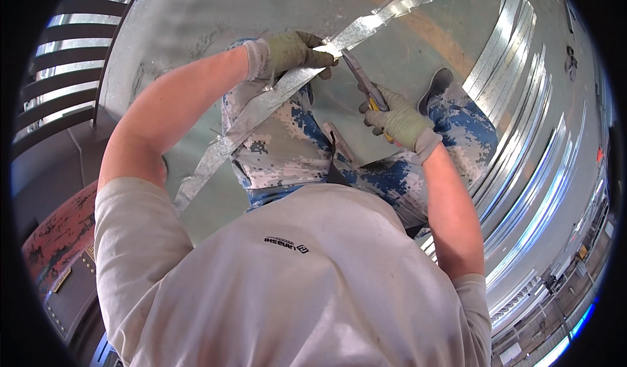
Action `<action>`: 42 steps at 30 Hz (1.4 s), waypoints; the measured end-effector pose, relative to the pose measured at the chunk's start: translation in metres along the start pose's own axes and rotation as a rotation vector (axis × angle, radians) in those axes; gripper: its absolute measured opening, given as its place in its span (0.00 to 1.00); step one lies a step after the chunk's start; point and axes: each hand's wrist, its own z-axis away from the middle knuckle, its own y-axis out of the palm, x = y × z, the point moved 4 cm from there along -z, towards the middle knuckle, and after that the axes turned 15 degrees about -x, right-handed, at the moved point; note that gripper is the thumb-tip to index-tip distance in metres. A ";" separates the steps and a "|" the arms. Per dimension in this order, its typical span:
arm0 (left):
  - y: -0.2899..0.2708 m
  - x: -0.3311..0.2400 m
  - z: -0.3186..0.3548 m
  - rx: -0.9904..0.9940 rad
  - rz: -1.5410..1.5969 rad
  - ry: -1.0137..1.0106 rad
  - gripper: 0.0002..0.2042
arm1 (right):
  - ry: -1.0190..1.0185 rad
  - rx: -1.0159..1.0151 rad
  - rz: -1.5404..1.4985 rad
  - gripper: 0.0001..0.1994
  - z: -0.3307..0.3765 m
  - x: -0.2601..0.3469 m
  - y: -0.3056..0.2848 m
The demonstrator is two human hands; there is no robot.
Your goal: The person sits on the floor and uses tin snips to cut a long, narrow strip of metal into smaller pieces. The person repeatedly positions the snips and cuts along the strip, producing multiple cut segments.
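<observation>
My left hand (295, 52), in a worn green glove, grips a long narrow strip of sheet metal (258, 109) that runs from the upper right down past my knee to the lower left. My right hand (398, 119), also gloved, is closed on the handles of tin snips (364, 79). The snips' blades point up and left and meet the strip right beside my left fingers. A flat grey metal sheet (346, 109) lies across my lap under both hands.
I crouch on a large galvanised metal sheet (189, 21). Several long shiny metal strips (522, 119) lie stacked at the right. A dark railing (65, 73) and a red worn drum (59, 236) stand at the left.
</observation>
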 end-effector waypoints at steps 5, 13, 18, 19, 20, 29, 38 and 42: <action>0.001 -0.004 0.001 0.048 -0.007 0.048 0.16 | 0.027 0.019 -0.031 0.34 0.002 0.005 0.001; 0.000 0.001 -0.006 -0.008 0.011 0.000 0.17 | 0.131 0.043 -0.130 0.22 -0.002 0.008 0.005; 0.004 -0.012 0.001 -0.055 -0.105 0.028 0.20 | -0.071 -0.130 0.146 0.22 -0.009 -0.008 0.011; 0.004 -0.016 0.002 -0.045 -0.141 0.044 0.20 | -0.148 -0.197 0.258 0.22 -0.010 -0.012 0.010; 0.005 -0.019 0.001 -0.033 -0.178 0.062 0.20 | -0.218 -0.271 0.373 0.22 -0.010 -0.015 0.010; 0.003 0.001 -0.019 0.047 0.005 -0.042 0.18 | -0.186 -0.466 1.014 0.23 0.019 0.051 0.018; 0.004 -0.004 -0.018 0.060 0.044 0.017 0.18 | -0.209 -0.452 0.946 0.27 0.015 0.044 0.009; 0.000 0.002 -0.022 0.062 0.021 0.078 0.18 | -0.073 -0.179 0.677 0.37 0.028 0.075 -0.009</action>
